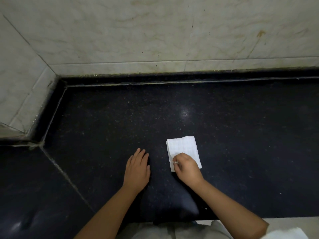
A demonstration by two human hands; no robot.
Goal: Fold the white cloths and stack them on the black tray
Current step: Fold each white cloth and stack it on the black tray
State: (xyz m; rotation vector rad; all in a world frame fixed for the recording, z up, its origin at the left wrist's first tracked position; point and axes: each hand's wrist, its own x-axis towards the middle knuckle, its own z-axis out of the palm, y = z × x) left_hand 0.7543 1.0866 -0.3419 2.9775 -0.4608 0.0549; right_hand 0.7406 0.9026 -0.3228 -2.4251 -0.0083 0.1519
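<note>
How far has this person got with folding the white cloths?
One small white folded cloth lies as a neat rectangle on the dark speckled stone counter, so its folding looks done. The right hand pinches its near edge; the left hand rests flat on the counter beside it. No black tray shows in this view, so stacking is left. More white fabric shows at the bottom right corner.

I see a black speckled countertop (224,118) butted into a tiled corner. One folded white cloth (183,149) lies flat on it, near the front edge. Left hand (137,169) rests flat on it beside the cloth.
</note>
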